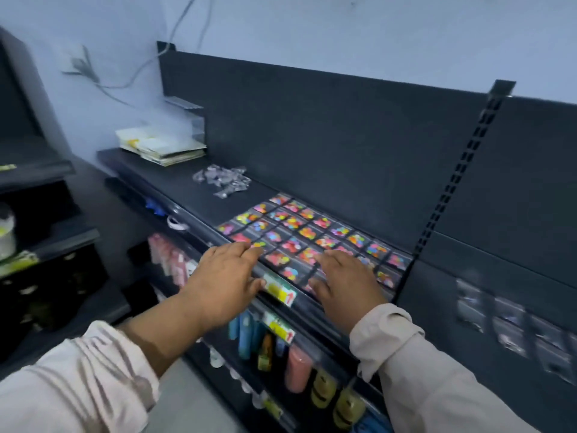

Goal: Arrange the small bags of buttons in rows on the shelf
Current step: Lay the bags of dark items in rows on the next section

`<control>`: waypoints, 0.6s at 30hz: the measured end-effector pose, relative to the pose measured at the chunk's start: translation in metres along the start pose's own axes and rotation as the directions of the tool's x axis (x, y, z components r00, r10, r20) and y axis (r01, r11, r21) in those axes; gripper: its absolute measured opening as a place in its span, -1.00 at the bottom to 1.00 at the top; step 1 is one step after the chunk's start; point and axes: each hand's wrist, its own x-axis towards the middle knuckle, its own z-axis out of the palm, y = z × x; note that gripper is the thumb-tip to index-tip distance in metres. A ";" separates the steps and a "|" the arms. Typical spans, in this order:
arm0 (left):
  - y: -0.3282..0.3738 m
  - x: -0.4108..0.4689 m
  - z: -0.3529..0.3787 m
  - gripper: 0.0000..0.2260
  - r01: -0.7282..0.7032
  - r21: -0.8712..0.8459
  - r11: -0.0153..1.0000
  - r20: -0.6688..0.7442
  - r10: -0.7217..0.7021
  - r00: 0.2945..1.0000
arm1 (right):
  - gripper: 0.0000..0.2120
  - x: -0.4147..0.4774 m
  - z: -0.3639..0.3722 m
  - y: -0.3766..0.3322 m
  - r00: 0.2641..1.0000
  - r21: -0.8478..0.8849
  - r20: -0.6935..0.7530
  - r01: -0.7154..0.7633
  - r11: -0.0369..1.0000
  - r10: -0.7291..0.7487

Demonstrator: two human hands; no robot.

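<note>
squaring front rows | left hand [224, 276], right hand [340, 285] are lying spread flat on bags of buttons [312, 232] behind price tag [279, 290] | sliding gently, keeping edges aligned

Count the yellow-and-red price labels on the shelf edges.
2 for sure. The upper price label is on the front edge of the top shelf; the lower price label is on the rail just below. A blurred yellowish tag further down may be a third.
</note>
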 end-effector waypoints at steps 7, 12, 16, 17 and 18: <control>-0.086 -0.010 -0.025 -0.46 0.073 -0.016 0.997 -0.026 -0.074 0.997 | -0.60 0.057 0.002 -0.073 0.999 0.003 0.019 0.050 0.999 -0.050; -0.129 0.013 -0.023 -0.47 0.153 -0.067 0.986 -0.007 -0.154 0.988 | -0.62 0.113 0.004 -0.089 0.998 0.009 0.033 0.048 0.999 -0.049; -0.161 0.048 -0.015 -0.48 0.191 -0.065 0.979 0.026 -0.190 0.981 | -0.64 0.172 0.019 -0.090 0.998 0.043 0.060 0.018 0.999 -0.021; -0.168 0.058 -0.013 -0.48 0.203 -0.058 0.978 0.035 -0.201 0.979 | -0.65 0.185 0.024 -0.089 0.998 0.050 0.064 0.014 0.999 -0.017; -0.177 0.070 -0.010 -0.48 0.217 -0.051 0.975 0.049 -0.215 0.975 | -0.65 0.203 0.029 -0.089 0.998 0.054 0.064 0.018 0.998 -0.021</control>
